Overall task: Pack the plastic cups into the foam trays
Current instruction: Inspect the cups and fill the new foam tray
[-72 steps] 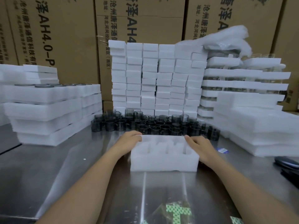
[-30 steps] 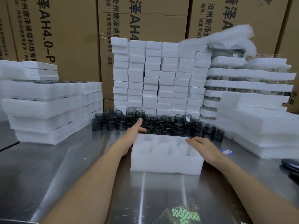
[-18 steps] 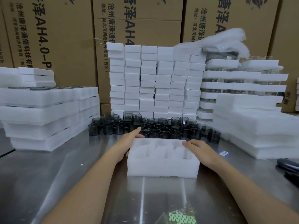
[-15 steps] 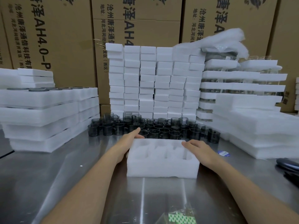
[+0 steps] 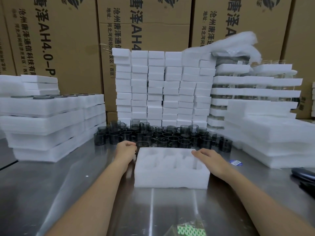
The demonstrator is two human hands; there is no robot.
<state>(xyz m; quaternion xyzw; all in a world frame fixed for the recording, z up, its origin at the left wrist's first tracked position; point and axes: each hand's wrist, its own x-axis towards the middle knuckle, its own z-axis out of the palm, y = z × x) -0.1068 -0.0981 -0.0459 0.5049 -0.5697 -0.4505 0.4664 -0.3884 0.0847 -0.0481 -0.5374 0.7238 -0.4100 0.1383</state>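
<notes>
A white foam tray with several empty round pockets lies on the steel table in front of me. Behind it stands a crowd of dark translucent plastic cups with handles. My left hand is at the tray's far left corner, its fingers curled onto the nearest cup; the grip itself is partly hidden. My right hand rests with relaxed, nearly straight fingers on the tray's far right rim and holds nothing.
Filled foam trays are stacked at the left, foam sheets and trays at the right. A wall of small foam blocks stands behind the cups, cardboard boxes beyond. A dark object lies at the right edge.
My left hand's fingers, stretched toward the cups before, have curled onto the nearest cup. My right hand has stayed on the tray's right rim. The tray has not moved.
</notes>
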